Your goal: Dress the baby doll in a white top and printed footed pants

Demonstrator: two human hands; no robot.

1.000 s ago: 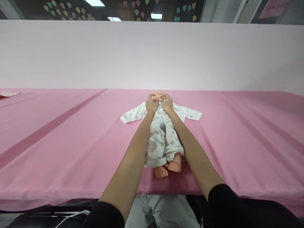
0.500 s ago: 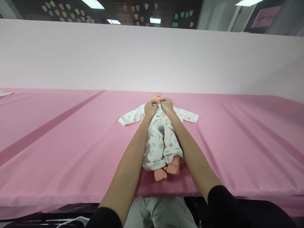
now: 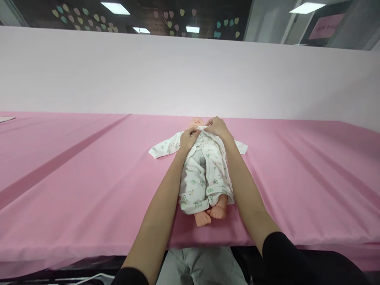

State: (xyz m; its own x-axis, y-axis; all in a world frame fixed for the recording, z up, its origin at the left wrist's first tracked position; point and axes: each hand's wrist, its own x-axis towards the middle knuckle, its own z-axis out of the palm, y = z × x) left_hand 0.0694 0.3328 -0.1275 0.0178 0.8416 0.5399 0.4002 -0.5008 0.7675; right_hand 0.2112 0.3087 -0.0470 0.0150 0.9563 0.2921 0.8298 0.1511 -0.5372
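Observation:
A baby doll (image 3: 207, 214) lies on its back on the pink table (image 3: 89, 174), feet toward me, head mostly hidden behind my hands. It wears a white printed romper (image 3: 204, 174) with its sleeves spread out to both sides and its front partly open. My left hand (image 3: 188, 139) is closed on the romper's left front edge near the collar. My right hand (image 3: 216, 126) pinches the collar by the doll's neck and lifts the right front panel.
A pale wall panel (image 3: 190, 75) runs along the far edge of the table. A flat paper-like item (image 3: 5, 118) lies at the far left. The table's near edge (image 3: 74, 253) is right in front of my lap.
My right hand has moved up and to the right, pulling the romper's right front panel outward. The left hand stays at the collar. The view shifted slightly.

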